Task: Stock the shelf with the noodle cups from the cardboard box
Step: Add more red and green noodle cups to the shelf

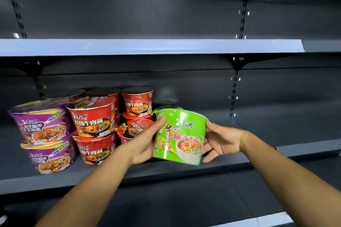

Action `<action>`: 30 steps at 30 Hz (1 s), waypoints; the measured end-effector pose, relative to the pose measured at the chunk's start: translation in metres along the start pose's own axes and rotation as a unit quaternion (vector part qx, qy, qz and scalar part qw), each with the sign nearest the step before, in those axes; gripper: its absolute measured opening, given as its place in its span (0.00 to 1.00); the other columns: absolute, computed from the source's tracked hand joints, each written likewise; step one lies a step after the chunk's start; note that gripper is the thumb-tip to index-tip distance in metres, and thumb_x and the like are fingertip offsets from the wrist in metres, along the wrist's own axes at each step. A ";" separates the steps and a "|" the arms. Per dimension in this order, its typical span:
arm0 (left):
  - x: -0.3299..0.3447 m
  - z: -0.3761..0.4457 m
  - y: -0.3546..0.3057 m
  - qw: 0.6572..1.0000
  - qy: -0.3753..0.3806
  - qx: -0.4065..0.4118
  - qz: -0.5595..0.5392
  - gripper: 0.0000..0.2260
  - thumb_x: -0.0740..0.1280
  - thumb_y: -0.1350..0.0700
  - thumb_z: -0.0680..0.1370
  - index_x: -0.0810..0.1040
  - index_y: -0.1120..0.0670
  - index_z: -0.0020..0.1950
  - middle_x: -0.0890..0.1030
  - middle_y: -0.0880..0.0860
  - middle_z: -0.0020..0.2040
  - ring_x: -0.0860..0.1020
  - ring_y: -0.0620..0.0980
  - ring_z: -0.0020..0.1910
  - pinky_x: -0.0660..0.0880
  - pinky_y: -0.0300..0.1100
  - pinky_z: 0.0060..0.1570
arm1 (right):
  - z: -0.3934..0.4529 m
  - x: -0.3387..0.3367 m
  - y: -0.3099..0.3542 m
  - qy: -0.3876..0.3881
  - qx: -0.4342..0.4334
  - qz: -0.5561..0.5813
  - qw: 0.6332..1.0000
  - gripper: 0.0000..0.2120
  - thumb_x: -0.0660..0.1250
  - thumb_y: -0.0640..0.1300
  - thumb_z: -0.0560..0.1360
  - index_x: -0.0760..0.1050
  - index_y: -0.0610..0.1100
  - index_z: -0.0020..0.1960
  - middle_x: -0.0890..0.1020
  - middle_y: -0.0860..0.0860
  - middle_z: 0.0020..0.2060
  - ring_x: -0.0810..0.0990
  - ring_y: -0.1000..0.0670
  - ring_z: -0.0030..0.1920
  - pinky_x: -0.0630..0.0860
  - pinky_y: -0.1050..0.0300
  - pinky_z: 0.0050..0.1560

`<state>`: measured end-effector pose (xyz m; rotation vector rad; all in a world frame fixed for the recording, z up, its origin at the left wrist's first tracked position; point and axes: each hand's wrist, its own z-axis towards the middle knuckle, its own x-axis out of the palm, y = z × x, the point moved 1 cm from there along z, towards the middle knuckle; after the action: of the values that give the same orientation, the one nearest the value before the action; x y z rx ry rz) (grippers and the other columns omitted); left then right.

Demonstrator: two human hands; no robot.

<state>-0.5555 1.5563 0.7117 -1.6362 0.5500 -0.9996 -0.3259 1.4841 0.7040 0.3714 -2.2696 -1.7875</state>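
Note:
A green noodle cup [181, 135] is held upright between both hands just above the front of the dark middle shelf [184, 170]. My left hand [146, 143] grips its left side and my right hand [222, 141] its right side. A second green cup [167, 108] shows partly behind it. To the left stand several red noodle cups [93, 121] in stacks, and two purple noodle cups [41, 121] stacked at the far left. The cardboard box is out of view.
The upper shelf [147, 47] has a pale front strip and nothing visible on it. The middle shelf to the right of the green cup is bare. Slotted uprights [235, 88] run down the back panel. A lower shelf edge [267, 220] shows at the bottom right.

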 end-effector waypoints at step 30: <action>-0.023 0.156 -0.064 0.938 -0.298 0.104 0.145 0.21 0.60 0.39 0.78 0.70 0.52 0.64 0.76 0.47 0.58 0.74 0.45 0.56 0.67 0.42 0.63 | 0.123 -0.096 0.059 -0.317 -0.225 0.014 0.921 0.23 0.72 0.45 0.73 0.69 0.44 0.65 0.81 0.50 0.56 0.81 0.56 0.51 0.76 0.64 0.37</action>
<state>-0.4471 1.6793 0.7556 -1.5125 0.2487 -0.2995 -0.2798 1.6423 0.7312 -0.3821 -2.0668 -2.6061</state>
